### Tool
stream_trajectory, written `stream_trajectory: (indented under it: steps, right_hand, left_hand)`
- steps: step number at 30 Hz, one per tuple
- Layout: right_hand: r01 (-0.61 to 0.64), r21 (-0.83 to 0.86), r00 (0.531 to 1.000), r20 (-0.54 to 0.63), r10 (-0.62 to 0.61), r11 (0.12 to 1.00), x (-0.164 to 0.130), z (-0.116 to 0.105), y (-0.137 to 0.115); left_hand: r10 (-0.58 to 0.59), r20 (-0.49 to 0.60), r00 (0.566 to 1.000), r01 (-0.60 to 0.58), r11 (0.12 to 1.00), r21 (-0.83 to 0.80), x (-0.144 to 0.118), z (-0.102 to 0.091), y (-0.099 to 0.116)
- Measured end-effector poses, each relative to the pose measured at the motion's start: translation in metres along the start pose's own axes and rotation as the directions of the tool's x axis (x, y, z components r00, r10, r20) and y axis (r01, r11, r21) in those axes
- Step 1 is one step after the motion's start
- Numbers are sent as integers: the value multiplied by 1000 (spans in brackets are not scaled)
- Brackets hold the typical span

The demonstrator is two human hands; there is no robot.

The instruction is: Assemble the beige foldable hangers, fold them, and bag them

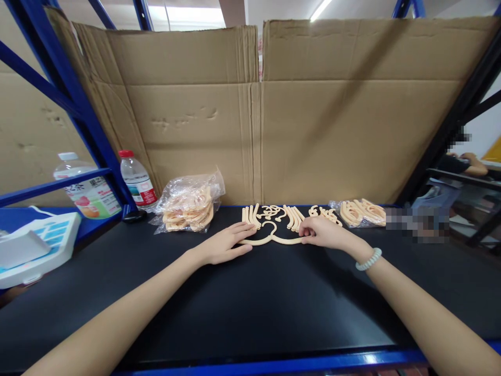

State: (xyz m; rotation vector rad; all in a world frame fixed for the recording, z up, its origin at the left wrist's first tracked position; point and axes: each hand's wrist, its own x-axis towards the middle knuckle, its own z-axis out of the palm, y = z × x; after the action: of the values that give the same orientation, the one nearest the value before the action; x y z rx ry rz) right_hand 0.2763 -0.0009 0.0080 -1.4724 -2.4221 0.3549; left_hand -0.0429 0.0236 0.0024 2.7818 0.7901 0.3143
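Observation:
A cream plastic clothes hanger (287, 241) lies on the black tabletop, its hook pointing away from me. My left hand (226, 244) rests nearly flat over the hanger's left end, fingers stretched out and thumb apart. At the other end, my right hand (321, 233) pinches the hanger's right arm between thumb and curled fingers. Just beyond the hanger lie loose hanger arms in a left row (250, 216) and a right row (293, 218). Several loose hooks (271, 211) sit between these rows, and more hooks (326, 214) lie behind my right hand.
A bag of hanger parts (190, 203) stands back left, another bag (362, 213) back right. Beside the blue frame are a red-capped bottle (138, 180) and a larger bottle (88, 188). A white device (43, 240) is far left. Cardboard (352, 115) walls the back. A person (465, 162) is at far right.

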Motion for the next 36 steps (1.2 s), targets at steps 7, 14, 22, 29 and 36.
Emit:
stream_trajectory:
  steps: [7,14,22,29,36]
  right_hand:
    - [3,-38,999,-39,-4,999,0,3,-1]
    - [5,-37,993,-118,-10,999,0,3,2]
    - [-36,-81,991,-131,25,996,-1,3,-2]
    - [-59,-114,986,-164,40,992,0,6,-1]
    - [-89,-152,980,-191,59,984,2,7,0]
  left_hand:
    - [-101,-100,990,89,989,-115,2,11,-14]
    - [-208,-333,920,148,969,-195,3,13,-28]
    - [-137,-309,941,91,983,-159,4,19,-33]
    - [-126,-318,940,81,985,-149,6,22,-39]
    - [-104,-319,942,63,989,-135,6,23,-40]
